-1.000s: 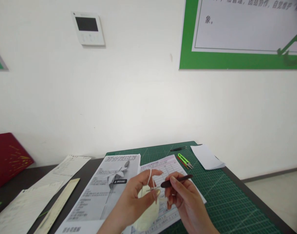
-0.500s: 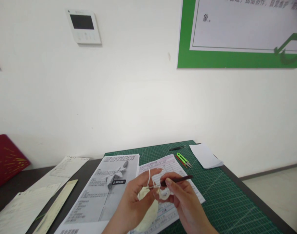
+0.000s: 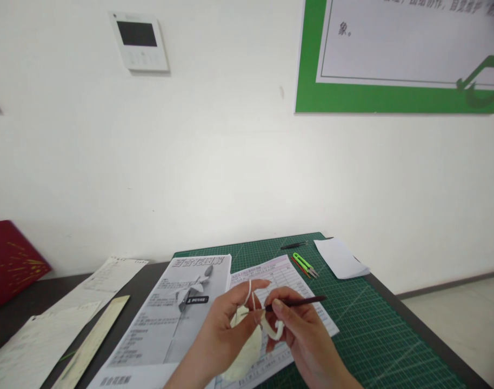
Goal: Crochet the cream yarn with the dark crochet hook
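Observation:
My left hand point(image 3: 233, 324) pinches a small strip of white crochet work point(image 3: 274, 330) between thumb and a finger. White yarn point(image 3: 249, 292) loops over its raised index finger. In my right hand point(image 3: 298, 324) is a crochet hook point(image 3: 304, 301) with a dark brown handle, gripped like a pen, its tip end at the crochet work by the left fingertips. The strip curls below the hook, between the two hands. A pale cream ball of yarn point(image 3: 247, 351) lies under my left hand, partly hidden by it.
A printed sheet with a flower picture point(image 3: 149, 324) and a lined form point(image 3: 324, 316) lie on the green cutting mat point(image 3: 376, 329). Green thread snips point(image 3: 304, 263), a dark slim tool point(image 3: 293, 245) and white paper point(image 3: 340, 259) sit farther back. A ruler point(image 3: 93, 340) is at left.
The crochet hook has shifted slightly right in my right hand's grip. The crochet strip has turned and now curls lower between the hands. My left hand stays nearly in place.

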`<state>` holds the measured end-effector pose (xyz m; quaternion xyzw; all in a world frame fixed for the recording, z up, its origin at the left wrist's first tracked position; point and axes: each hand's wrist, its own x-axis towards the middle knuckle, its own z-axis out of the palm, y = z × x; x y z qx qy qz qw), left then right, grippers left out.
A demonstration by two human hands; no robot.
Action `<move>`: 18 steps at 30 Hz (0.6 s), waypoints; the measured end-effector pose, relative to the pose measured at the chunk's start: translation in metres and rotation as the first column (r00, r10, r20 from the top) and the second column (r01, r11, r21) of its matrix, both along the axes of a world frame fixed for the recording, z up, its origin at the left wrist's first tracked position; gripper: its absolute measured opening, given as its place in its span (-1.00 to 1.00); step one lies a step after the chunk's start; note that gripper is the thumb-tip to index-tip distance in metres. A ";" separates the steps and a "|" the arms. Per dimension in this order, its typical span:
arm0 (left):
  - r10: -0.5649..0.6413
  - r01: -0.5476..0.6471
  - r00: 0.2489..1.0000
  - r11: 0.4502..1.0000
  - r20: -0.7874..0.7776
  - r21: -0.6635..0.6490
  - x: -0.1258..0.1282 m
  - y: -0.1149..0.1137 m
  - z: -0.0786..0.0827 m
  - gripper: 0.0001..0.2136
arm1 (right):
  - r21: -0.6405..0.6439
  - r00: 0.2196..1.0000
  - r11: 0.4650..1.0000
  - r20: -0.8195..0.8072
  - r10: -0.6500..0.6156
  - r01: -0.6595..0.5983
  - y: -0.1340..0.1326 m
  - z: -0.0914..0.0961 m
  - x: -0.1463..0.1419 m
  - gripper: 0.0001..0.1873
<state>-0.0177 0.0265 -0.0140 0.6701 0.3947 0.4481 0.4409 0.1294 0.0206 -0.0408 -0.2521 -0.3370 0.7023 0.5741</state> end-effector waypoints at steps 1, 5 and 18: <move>0.021 -0.021 1.000 1.000 -0.021 0.018 0.003 -0.001 0.002 -0.72 | 0.012 1.000 1.000 0.013 -0.004 0.004 0.000 0.000 0.000 -0.76; 0.085 -0.082 0.995 0.995 -0.055 0.062 0.008 -0.005 0.006 -0.72 | 0.039 0.998 0.998 0.054 0.041 -0.043 -0.001 0.001 -0.001 -0.71; -0.226 0.447 0.766 0.860 0.601 -0.245 0.001 0.001 0.002 -0.70 | 0.013 0.988 0.988 0.030 0.151 -0.152 -0.001 -0.002 0.000 -0.64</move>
